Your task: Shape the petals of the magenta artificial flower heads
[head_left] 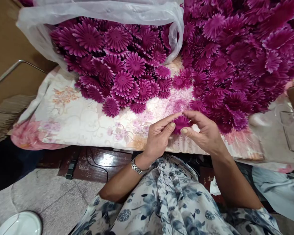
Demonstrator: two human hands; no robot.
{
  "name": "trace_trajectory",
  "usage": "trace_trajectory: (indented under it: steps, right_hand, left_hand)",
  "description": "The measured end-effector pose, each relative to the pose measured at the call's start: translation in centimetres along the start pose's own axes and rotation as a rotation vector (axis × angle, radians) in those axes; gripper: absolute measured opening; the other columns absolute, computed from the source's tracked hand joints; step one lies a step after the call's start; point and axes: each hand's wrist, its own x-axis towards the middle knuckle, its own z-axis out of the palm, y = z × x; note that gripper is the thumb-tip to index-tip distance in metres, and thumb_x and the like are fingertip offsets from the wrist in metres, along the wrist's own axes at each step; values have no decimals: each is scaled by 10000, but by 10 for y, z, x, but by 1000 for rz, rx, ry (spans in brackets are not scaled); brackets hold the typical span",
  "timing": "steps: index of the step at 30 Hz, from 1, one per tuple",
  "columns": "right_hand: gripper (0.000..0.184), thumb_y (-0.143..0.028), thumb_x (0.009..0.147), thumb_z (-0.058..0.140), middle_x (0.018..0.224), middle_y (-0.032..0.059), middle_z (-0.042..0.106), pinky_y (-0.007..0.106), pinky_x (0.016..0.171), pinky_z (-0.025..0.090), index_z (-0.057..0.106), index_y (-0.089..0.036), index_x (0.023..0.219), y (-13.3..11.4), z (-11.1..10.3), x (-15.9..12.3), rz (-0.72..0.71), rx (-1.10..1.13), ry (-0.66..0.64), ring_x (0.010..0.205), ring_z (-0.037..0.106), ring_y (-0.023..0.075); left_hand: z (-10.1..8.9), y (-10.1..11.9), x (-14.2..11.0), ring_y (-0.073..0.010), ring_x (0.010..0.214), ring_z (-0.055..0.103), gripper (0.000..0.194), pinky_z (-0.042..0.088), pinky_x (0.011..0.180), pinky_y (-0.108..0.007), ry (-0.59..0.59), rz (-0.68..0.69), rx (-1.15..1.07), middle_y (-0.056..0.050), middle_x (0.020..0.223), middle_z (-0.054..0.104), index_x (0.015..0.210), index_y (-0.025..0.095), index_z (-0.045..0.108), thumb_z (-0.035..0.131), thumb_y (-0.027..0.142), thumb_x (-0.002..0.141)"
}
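Pinching a small magenta flower (181,124) between thumb and fingers, the left hand (156,138) holds its left side right of centre in the frame, while the right hand (207,132) has its thumb and forefinger closed on the right side. The two forefingers nearly meet above the flower, and the thumb tips stand apart with petals between them.

Both hands are over the floral cloth (88,125), just inside its front edge, which crosses the frame below the middle. The forearms come in over that edge from the lower part of the frame, on either side of the patterned shirt (178,202); a metal watch (136,167) circles the left wrist.

Beyond the hands, the left flower heap (123,81) spills toward them from under the rim of a clear plastic bag (100,11) at the upper left and centre. The right flower heap (235,58) fills the upper right, its lower edge near the right hand's knuckles. A narrow strip of cloth, dusted with magenta specks, runs between the heaps.

The widest room for sideways movement lies left of the left hand, where the printed cloth reaches toward the left edge of the frame. To the right, the way is tighter, with clear plastic sheeting (270,130) lying over the cloth at the far right.
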Motion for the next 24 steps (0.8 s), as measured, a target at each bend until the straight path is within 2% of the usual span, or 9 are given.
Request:
trace_trajectory:
  steps: [3, 6, 10, 13, 15, 18, 21, 24]
  right_hand:
    - [195, -349, 764, 681, 814, -11, 635, 258, 686, 489, 622, -214, 891, 3, 3, -1, 115, 281, -44, 731, 581, 111]
    - [126, -282, 756, 689, 788, -20, 613, 248, 679, 470, 606, -212, 820, 4, 5, -2, 83, 326, 31, 729, 567, 105]
    - [73, -259, 794, 643, 732, -17, 609, 247, 637, 444, 616, -191, 793, -2, 0, -2, 18, 149, 31, 678, 555, 101]
    - [68, -234, 829, 593, 711, -12, 623, 252, 637, 450, 622, -182, 797, -7, -4, 1, -111, -3, -30, 668, 567, 105]
    - [66, -197, 838, 571, 713, -4, 634, 256, 642, 459, 624, -177, 804, -8, -1, 4, -223, -121, -39, 675, 580, 110]
    - [109, -157, 855, 528, 756, 26, 656, 276, 681, 478, 633, -174, 832, -8, 8, 7, -357, -298, -11, 727, 600, 131]
    - [147, -204, 871, 515, 841, 61, 670, 320, 740, 486, 645, -186, 936, -11, 9, 6, -437, -511, 121, 810, 605, 168]
    - [214, -268, 845, 574, 943, 76, 674, 355, 806, 477, 630, -209, 1044, -12, -21, 0, -483, -755, 354, 886, 610, 196]
  left_hand:
    - [-1, -2, -3, -157, 1007, 629, 295, 451, 937, -283, -87, 31, 56, -17, 1092, 703, 1093, 272, 685, 632, 279, 803]
    - [-2, -1, -2, -121, 917, 633, 364, 470, 862, -238, -126, 9, 30, -11, 1044, 702, 1154, 271, 640, 649, 247, 791]
    - [-4, 7, 3, -108, 800, 616, 316, 469, 755, -212, -209, -143, -38, -10, 867, 696, 1010, 216, 697, 732, 227, 696]
    - [-3, 14, 6, -135, 832, 623, 369, 464, 788, -242, -217, -255, -93, -26, 880, 702, 986, 197, 716, 772, 205, 621]
    - [0, 17, 7, -150, 870, 629, 375, 459, 825, -259, -205, -274, -121, -39, 902, 709, 986, 190, 724, 770, 197, 614]
    - [5, 17, 7, -137, 798, 632, 262, 466, 803, -247, -168, -276, -144, -42, 805, 708, 877, 160, 746, 745, 178, 615]
    - [8, 16, 8, -120, 707, 627, 203, 488, 745, -237, -65, -275, -171, -37, 743, 702, 798, 136, 739, 730, 142, 595]
    - [5, 19, 9, -144, 682, 652, 232, 530, 730, -291, 61, -273, -186, -48, 760, 715, 827, 131, 720, 736, 141, 596]
